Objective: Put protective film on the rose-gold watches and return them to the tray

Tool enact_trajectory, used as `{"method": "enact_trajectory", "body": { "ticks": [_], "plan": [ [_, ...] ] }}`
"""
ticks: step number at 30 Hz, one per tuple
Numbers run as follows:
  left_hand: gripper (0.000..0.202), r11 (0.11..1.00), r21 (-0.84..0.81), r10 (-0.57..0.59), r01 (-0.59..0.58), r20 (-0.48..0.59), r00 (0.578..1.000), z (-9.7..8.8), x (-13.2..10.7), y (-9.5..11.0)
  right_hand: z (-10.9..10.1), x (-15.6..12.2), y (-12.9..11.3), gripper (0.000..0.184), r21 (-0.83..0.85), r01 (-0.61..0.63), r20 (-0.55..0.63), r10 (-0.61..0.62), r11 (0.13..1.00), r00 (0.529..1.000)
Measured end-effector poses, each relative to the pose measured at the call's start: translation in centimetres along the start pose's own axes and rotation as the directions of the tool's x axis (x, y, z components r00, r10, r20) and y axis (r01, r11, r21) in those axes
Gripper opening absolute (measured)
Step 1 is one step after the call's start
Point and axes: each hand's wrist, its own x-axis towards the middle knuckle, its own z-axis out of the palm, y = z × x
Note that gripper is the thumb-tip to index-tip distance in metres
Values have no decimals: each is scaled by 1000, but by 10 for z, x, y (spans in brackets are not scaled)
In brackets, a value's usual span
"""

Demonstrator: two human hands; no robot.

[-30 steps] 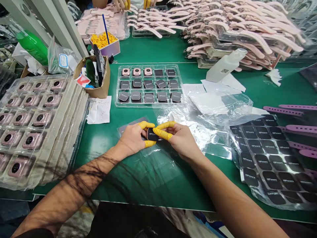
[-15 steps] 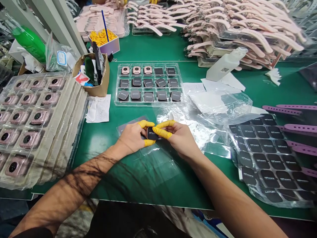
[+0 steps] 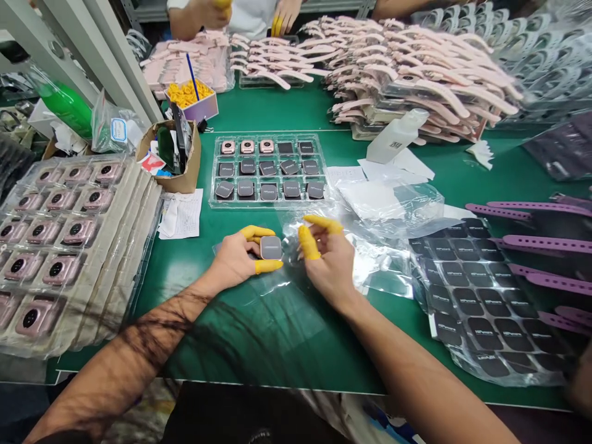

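Observation:
A smartwatch case (image 3: 271, 248) with a dark, square printed face turned up sits between the yellow-covered thumb and finger of my left hand (image 3: 235, 258). To the right of it, apart from the watch, is my right hand (image 3: 329, 256), its yellow-covered thumb and forefinger spread with nothing visible between them. Beyond both hands lies a clear plastic tray (image 3: 211, 200). It carries three pink watch cases back up at the far left and several dark-faced pieces in the other pockets. Clear film (image 3: 272, 287) lies under my hands.
Stacked trays of pink watch cases (image 3: 60, 269) stand at left, by a cardboard box (image 3: 192, 169). On the right are a sheet of dark square stickers (image 3: 456, 273) and purple straps (image 3: 546, 242). A white bottle (image 3: 393, 139) and pink straps (image 3: 407, 80) stand behind. A co-worker's hand (image 3: 287, 15) shows.
My right hand has let go of the watch and drawn back to the right, its fingers parting. My left hand keeps the watch, whose face now shows grey. The view has tilted up slightly.

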Motion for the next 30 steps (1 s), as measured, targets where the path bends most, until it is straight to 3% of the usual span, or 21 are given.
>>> {"method": "enact_trajectory", "body": {
  "ticks": [2,4,6,8,11,14,16,19,24,30],
  "plan": [
    [60,955,-295,8,-38,-102,995,-5,1,0,4,-2,-3,29,-108,207,186,-185,972,965],
    [61,917,-380,43,-123,-212,976,-13,11,4,9,-4,-6,28,-206,441,420,-328,873,846],
    [63,968,-184,127,-173,-236,963,-22,34,15,14,-4,-8,31,-303,587,528,-381,751,759],
    [63,953,210,255,-219,-162,953,-28,73,33,18,-4,-7,35,-370,636,546,-395,677,739],
    [54,681,674,422,-287,-41,905,-27,147,63,20,-2,-4,38,-393,660,554,-408,640,726],
    [53,636,736,411,-233,-68,909,-18,210,84,17,-1,-2,36,-396,676,560,-420,621,714],
    [52,631,750,392,-201,-84,916,-14,234,91,16,-1,-2,34,-397,683,547,-440,613,713],
    [43,606,772,384,-190,-76,920,-19,248,102,14,0,-1,32,-388,686,505,-482,615,717],
    [13,573,793,320,-205,13,947,-43,248,114,15,1,-2,27,-375,694,475,-516,615,713],
    [33,631,740,296,-232,48,954,-43,245,104,12,1,-4,30,-373,702,470,-528,607,707]
  ]
}}
